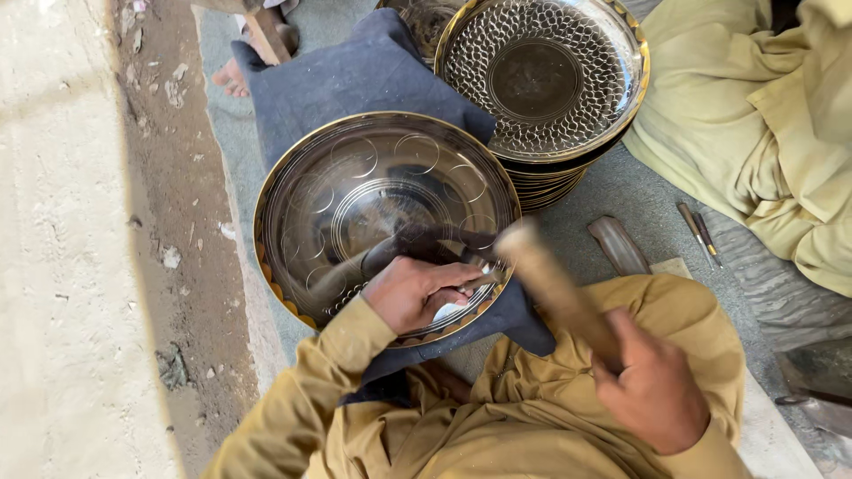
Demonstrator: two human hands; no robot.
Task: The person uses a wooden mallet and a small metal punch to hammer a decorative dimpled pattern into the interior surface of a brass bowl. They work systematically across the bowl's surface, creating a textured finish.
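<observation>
1. The right hand is closed tight round the lower end of a wooden mallet handle, which slants up toward the rim of the metal tray. The handle is blurred, so a stroke could land off its mark, and the fingers of the other hand sit just beside that mark.
2. The left hand rests on the near rim of the tray, fingers pressed together and pinching a small punch. Its tip is hidden by the fingers, and I cannot tell exactly where it meets the metal. If the pinch loosens, the punch could skid and scratch the polished face.
3. The tray lies tilted on a dark blue cushion in front of the person's lap. The cushion is soft, so the tray could rock or slide under a blow and spoil the line of the pattern.
4. The mallet's head is lost in blur and reflection; what shows as a dark shape in the tray is probably its mirror image.
5. To the right, two thin tools lie on the grey mat, well apart from the hands.
6. Farther off, a stack of patterned trays stands touching the cushion; its far edge is cut off. A jolt of the cushion could shift it.
</observation>
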